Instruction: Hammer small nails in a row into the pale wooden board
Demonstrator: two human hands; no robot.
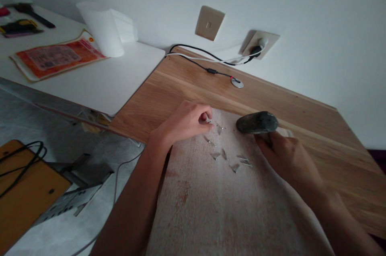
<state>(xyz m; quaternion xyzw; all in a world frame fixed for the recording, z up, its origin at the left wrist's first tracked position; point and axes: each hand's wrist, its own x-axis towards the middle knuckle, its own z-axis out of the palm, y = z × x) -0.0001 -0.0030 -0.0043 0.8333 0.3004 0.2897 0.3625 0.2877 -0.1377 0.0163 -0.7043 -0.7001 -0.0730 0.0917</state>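
Hammer (257, 122): likely top-heavy, rigid; best gripped far back. Right hand (282, 149) clasps it; left hand (191, 118) curled, contents unclear.

The wooden table (181, 81) bears 1 pale board (217, 203) scattered with nails (246, 163).

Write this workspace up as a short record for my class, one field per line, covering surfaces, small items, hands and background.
Work surface: whitewashed wooden board, over a brown wood-grain table
Small items: thin silvery metal nails, on the board
Left hand: at the board's far left corner, fingers curled; grip unclear
Right hand: holding a dark, cylindrical-headed hammer
Left background: white table bearing a flat orange packet
Wall: beige socket plate, black plug inserted
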